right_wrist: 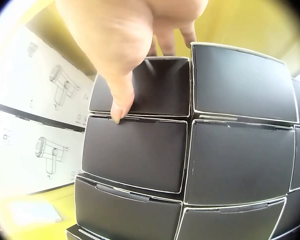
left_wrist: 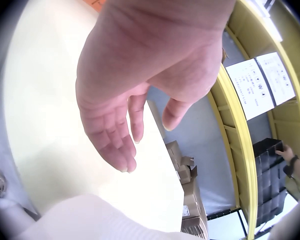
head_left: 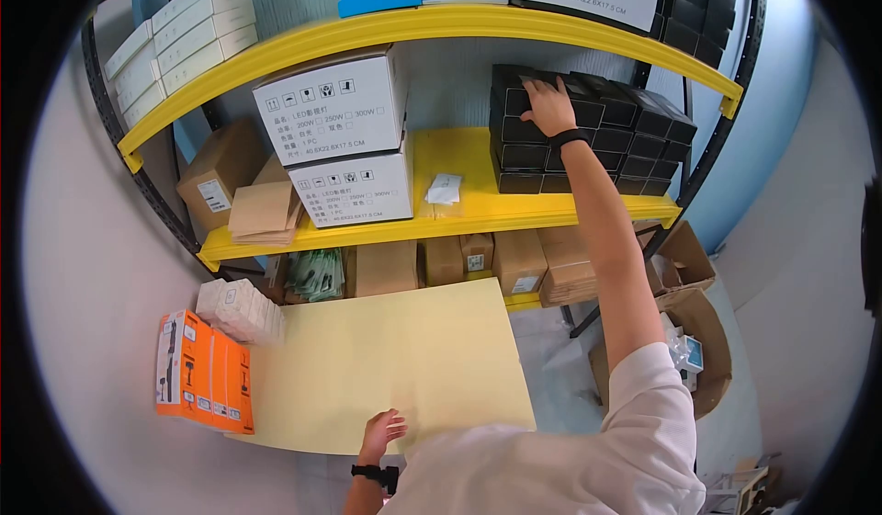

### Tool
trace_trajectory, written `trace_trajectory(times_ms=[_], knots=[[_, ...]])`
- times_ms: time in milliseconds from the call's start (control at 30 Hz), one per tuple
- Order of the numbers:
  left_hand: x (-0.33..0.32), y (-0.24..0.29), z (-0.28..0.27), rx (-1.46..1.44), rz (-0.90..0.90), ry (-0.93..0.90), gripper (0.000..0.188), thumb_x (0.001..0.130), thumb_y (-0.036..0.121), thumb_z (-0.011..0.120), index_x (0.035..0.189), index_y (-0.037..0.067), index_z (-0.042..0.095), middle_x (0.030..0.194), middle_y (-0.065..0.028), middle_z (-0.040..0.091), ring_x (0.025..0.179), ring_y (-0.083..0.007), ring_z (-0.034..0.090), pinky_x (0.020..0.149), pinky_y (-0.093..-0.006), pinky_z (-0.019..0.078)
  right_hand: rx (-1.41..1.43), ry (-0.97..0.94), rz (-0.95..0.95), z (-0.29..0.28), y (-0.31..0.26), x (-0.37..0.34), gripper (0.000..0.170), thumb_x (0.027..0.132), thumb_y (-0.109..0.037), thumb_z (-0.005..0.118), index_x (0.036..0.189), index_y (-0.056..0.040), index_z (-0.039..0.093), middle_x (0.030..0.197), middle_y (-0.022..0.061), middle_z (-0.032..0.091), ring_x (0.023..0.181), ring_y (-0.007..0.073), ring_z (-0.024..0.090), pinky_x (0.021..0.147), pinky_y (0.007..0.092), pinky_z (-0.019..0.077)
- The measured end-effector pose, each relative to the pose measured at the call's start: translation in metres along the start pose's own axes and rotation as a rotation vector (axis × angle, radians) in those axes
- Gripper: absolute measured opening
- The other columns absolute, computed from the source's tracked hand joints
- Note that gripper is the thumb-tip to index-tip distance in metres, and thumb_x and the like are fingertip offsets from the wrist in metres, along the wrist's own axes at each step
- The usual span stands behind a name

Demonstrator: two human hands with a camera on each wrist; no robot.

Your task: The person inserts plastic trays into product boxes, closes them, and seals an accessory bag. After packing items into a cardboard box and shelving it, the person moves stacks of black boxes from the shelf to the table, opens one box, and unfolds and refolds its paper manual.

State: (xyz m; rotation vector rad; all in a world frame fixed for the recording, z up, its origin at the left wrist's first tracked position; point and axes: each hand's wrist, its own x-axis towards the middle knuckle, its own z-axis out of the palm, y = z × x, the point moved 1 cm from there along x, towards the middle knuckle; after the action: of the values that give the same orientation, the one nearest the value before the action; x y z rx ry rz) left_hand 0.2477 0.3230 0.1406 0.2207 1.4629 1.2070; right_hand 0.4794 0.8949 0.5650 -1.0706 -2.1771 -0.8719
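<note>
Black boxes (head_left: 634, 138) are stacked on the middle yellow shelf in the head view. My right hand (head_left: 549, 113) grips the top box at the stack's left end. In the right wrist view, the thumb of that hand (right_wrist: 125, 37) presses the lower front edge of this black box (right_wrist: 162, 89), and its fingers reach over the top, their tips partly hidden. Low over the pale yellow table (head_left: 367, 350), my left hand (head_left: 380, 434) holds nothing. Its fingers hang loosely bent in the left wrist view, where the hand (left_wrist: 145, 65) appears large.
Two white cartons (head_left: 335, 111) stand left of the black stack, with a small white packet (head_left: 444, 189) between. Orange boxes (head_left: 204, 373) and wrapped white boxes (head_left: 241, 308) occupy the table's left end. Brown cartons (head_left: 386, 267) fill the lower shelf; an open carton (head_left: 712, 350) stands at right.
</note>
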Motion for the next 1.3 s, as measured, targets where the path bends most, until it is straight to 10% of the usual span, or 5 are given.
trace_trajectory(times_ms=[433,667,733,1133,1300], knots=[[0.030,-0.019,-0.003,0.149,-0.006,0.068,0.039,0.092,0.029,0.061,0.113,-0.003,0.057,0.099,-0.0162,0.066,0.078,-0.0258,0.069,0.069,-0.0342,0.0577,0.593,0.384,0.021,-0.037,-0.062,-0.097,0.046,0.080,-0.020,0.074,0.119,-0.0031,0.058,0.123,0.0159,0.059,0.115,0.0351,0.053,0.098,0.0424,0.0438],[0.094,-0.068,-0.032,0.695,0.199,0.117,0.026,0.087,0.026,0.064,0.091,0.001,0.070,0.079,-0.0110,0.070,0.069,-0.0197,0.068,0.065,-0.0320,0.0540,1.122,-0.571,0.461,0.013,-0.180,-0.399,0.018,0.088,-0.019,0.065,0.089,-0.0015,0.067,0.082,0.0199,0.068,0.076,0.0359,0.066,0.066,0.0433,0.0513],[0.076,-0.044,-0.004,0.906,0.344,0.183,0.023,0.084,0.025,0.067,0.087,0.002,0.071,0.076,-0.0108,0.070,0.069,-0.0192,0.067,0.067,-0.0329,0.0537,1.187,-0.619,0.656,0.008,-0.190,-0.467,0.020,0.088,-0.020,0.068,0.079,-0.0021,0.065,0.066,0.0129,0.064,0.058,0.0158,0.054,0.056,0.0356,0.0465],[0.093,0.179,0.252,0.806,1.403,-0.034,0.025,0.084,0.020,0.072,0.099,0.001,0.066,0.095,-0.0145,0.068,0.080,-0.0297,0.065,0.074,-0.0363,0.0529,1.153,-0.694,0.966,-0.010,-0.094,-0.572,0.033,0.097,-0.024,0.053,0.091,0.0031,0.070,0.076,0.0112,0.072,0.069,0.0168,0.068,0.067,0.0308,0.0532],[0.114,0.297,0.356,0.602,1.397,0.048,0.050,0.082,0.016,0.075,0.124,-0.002,0.054,0.108,-0.0199,0.063,0.099,-0.0294,0.064,0.082,-0.0375,0.0550,1.246,-0.791,1.033,-0.023,-0.069,-0.586,0.034,0.099,-0.026,0.054,0.103,0.0040,0.068,0.087,0.0112,0.073,0.074,0.0159,0.069,0.067,0.0289,0.0546]])
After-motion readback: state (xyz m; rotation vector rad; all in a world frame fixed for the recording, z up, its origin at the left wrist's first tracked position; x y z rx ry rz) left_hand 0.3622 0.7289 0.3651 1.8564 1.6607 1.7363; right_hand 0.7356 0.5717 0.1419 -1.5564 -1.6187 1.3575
